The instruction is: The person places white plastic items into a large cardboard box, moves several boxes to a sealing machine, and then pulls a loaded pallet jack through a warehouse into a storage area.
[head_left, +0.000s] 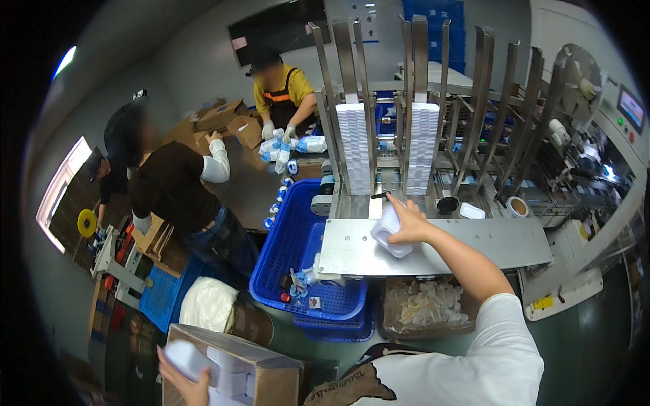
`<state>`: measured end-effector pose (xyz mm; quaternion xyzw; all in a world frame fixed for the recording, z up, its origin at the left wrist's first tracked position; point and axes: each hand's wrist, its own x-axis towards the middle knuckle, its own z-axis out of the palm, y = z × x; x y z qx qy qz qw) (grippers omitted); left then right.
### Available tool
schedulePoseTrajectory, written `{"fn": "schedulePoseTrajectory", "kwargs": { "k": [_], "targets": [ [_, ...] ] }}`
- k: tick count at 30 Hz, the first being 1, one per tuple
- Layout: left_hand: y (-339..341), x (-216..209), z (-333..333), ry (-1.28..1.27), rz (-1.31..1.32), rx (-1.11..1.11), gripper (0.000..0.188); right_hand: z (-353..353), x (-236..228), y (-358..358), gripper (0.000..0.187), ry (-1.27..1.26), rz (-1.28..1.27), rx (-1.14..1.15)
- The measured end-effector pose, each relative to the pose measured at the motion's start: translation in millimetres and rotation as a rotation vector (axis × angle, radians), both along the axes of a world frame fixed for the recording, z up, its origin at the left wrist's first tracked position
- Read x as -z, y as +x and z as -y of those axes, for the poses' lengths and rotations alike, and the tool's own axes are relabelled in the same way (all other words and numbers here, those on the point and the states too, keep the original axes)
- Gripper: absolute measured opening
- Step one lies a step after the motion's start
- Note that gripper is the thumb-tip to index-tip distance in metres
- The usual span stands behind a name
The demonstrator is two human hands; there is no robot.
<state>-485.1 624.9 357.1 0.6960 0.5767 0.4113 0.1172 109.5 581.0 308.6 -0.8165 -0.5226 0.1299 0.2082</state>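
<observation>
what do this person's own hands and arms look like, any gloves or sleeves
Both the left hand and the right hand are bare, with no gloves. The right forearm is uncovered too, with no watch or band visible; a loose, short white sleeve covers the upper arm. The left sleeve is out of view.

Straight ahead of my right fingers, upright steel posts and two tall white stacks bar my reach, leaving only a narrow slot between the stacks. To their right, a black knob stands in the way. The metal plate lies bare to my left, and the air above the blue basket is open. Near my left fingers, the carton looks crowded, though its depth is hard to judge.
</observation>
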Motion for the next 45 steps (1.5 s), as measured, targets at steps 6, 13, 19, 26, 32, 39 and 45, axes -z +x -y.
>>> {"fn": "schedulePoseTrajectory", "kwargs": {
  "k": [6,13,19,26,32,39,45],
  "targets": [
    [211.5,-58.4,-2.2,-0.107,-0.290,0.997,0.103,-12.5,-70.7,-17.9,0.112,0.545,-0.042,-0.322],
    [367.0,-44.9,-8.7,-0.159,-0.313,1.211,0.099,-2.2,-94.4,-19.0,0.110,0.931,-0.061,-0.454],
    [414.0,-0.9,-7.9,-0.435,-0.174,1.505,0.091,-21.2,-70.5,1.0,0.109,0.971,-0.417,-0.332],
    [432.5,47.5,-23.8,-0.786,0.366,1.500,0.076,-45.4,-186.8,74.4,0.106,1.297,-0.953,-0.209],
    [403.9,79.0,-45.8,-1.385,0.977,1.250,0.080,-68.3,-363.2,186.2,0.107,1.147,1.348,0.235],
    [371.1,88.6,-64.2,-1.269,1.272,1.189,0.077,-82.6,-295.3,184.8,0.114,0.336,1.434,0.147],
    [376.9,80.3,-68.6,-1.241,1.339,1.103,0.074,-65.7,-217.1,173.5,0.111,0.082,0.985,-0.004]
  ]
}}
